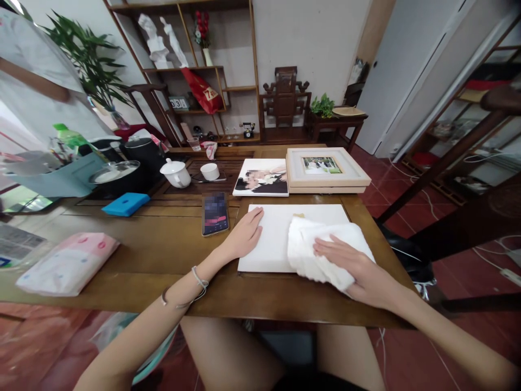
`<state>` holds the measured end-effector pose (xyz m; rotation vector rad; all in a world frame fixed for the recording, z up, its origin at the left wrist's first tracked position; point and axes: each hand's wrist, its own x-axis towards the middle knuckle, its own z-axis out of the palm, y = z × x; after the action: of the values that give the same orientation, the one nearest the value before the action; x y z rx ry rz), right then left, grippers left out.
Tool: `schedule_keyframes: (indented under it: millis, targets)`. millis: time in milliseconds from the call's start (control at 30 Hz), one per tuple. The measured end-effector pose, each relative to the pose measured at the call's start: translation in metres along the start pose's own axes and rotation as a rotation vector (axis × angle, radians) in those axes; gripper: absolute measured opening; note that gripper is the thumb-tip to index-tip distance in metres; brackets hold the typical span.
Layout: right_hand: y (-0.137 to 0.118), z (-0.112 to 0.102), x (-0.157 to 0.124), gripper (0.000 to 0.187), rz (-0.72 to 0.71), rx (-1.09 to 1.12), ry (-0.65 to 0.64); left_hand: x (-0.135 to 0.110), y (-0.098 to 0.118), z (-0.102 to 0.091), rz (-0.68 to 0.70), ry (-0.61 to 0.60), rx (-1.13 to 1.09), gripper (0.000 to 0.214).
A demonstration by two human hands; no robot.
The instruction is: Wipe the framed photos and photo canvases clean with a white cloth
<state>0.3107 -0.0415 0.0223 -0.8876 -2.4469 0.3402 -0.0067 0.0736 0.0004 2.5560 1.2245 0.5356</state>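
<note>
A white flat panel [277, 231] lies face down on the wooden table [163, 250] in front of me. My left hand [243, 237] rests flat on its left edge, fingers stretched out. My right hand [358, 269] presses flat on a folded white cloth [321, 247] that lies over the panel's right part. A phone [215, 213] lies just left of my left hand.
Behind the panel lie a photo print [262, 177] and stacked white picture frames [325, 169]. A white teapot [176, 174], a cup [210, 171], a blue box [125, 204] and a pink tissue pack [67, 264] sit to the left. Shelves and a chair stand behind.
</note>
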Motion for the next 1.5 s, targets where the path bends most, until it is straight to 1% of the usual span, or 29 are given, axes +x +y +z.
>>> schedule_keyframes:
  millis: [67, 100, 167, 267, 400, 467, 533, 600, 667, 800, 900, 1000, 1067, 1100, 1233, 1300, 1333, 1367, 1400, 1433, 1500]
  targets:
    - [-0.006, -0.006, -0.007, 0.075, -0.084, 0.056, -0.05, 0.0, 0.0, 0.0, -0.004, -0.009, 0.008, 0.053]
    - [-0.004, -0.008, -0.007, 0.073, -0.11, 0.084, -0.068, 0.0, 0.001, 0.0, -0.006, -0.013, 0.012, 0.053]
    - [0.005, -0.012, -0.003, 0.067, -0.108, 0.124, -0.085, 0.0, 0.0, 0.0, -0.006, -0.01, 0.014, 0.053]
    - [0.029, -0.013, 0.016, 0.056, 0.005, 0.111, -0.059, -0.001, -0.001, 0.0, 0.005, 0.004, 0.008, 0.052]
    - [0.063, -0.009, 0.055, 0.05, 0.214, 0.031, 0.052, -0.001, -0.002, 0.0, 0.01, 0.008, -0.005, 0.051]
    - [0.075, -0.007, 0.072, 0.048, 0.322, -0.014, 0.127, -0.001, -0.002, -0.001, 0.003, -0.001, -0.004, 0.052]
    - [0.08, -0.005, 0.082, 0.046, 0.382, -0.041, 0.173, -0.001, -0.001, -0.002, -0.006, -0.012, 0.0, 0.052]
    - [0.078, -0.005, 0.083, 0.044, 0.363, -0.033, 0.156, -0.001, 0.0, -0.002, -0.007, -0.015, 0.003, 0.052]
    - [0.068, -0.006, 0.075, 0.043, 0.283, 0.006, 0.107, -0.001, -0.001, -0.001, 0.001, -0.008, 0.002, 0.052]
    - [0.037, -0.009, 0.044, 0.042, 0.115, 0.106, 0.03, -0.001, -0.002, 0.0, 0.015, 0.001, 0.001, 0.051]
    - [0.018, -0.014, 0.023, 0.047, 0.014, 0.185, -0.05, -0.001, -0.003, 0.0, 0.013, 0.007, 0.001, 0.051]
    - [0.017, -0.021, 0.016, 0.049, -0.045, 0.23, -0.151, -0.001, -0.001, 0.0, 0.007, 0.009, 0.001, 0.051]
    - [0.027, -0.023, 0.022, 0.045, -0.01, 0.226, -0.159, -0.001, 0.0, -0.001, 0.001, -0.004, 0.007, 0.052]
    - [0.034, -0.022, 0.029, 0.042, 0.032, 0.216, -0.127, -0.001, 0.0, -0.002, -0.002, -0.011, 0.01, 0.052]
    - [0.061, -0.01, 0.065, 0.034, 0.291, 0.168, 0.114, 0.0, -0.001, -0.002, -0.01, -0.019, 0.016, 0.052]
    - [0.064, -0.001, 0.079, 0.034, 0.412, 0.127, 0.211, 0.0, -0.001, -0.001, -0.007, -0.015, 0.017, 0.052]
    - [0.061, 0.003, 0.084, 0.034, 0.443, 0.099, 0.241, 0.0, -0.002, -0.001, -0.004, -0.014, 0.017, 0.052]
    - [0.056, 0.007, 0.085, 0.034, 0.441, 0.073, 0.249, 0.0, -0.002, -0.001, -0.002, -0.014, 0.017, 0.052]
    - [0.049, 0.011, 0.084, 0.036, 0.397, 0.054, 0.232, 0.0, -0.002, -0.001, 0.0, -0.013, 0.015, 0.052]
    - [0.04, 0.014, 0.081, 0.04, 0.316, 0.05, 0.19, -0.001, -0.002, -0.001, 0.001, -0.012, 0.013, 0.052]
    - [0.018, 0.017, 0.07, 0.05, 0.085, 0.093, 0.052, -0.001, -0.002, -0.001, 0.007, -0.014, 0.004, 0.052]
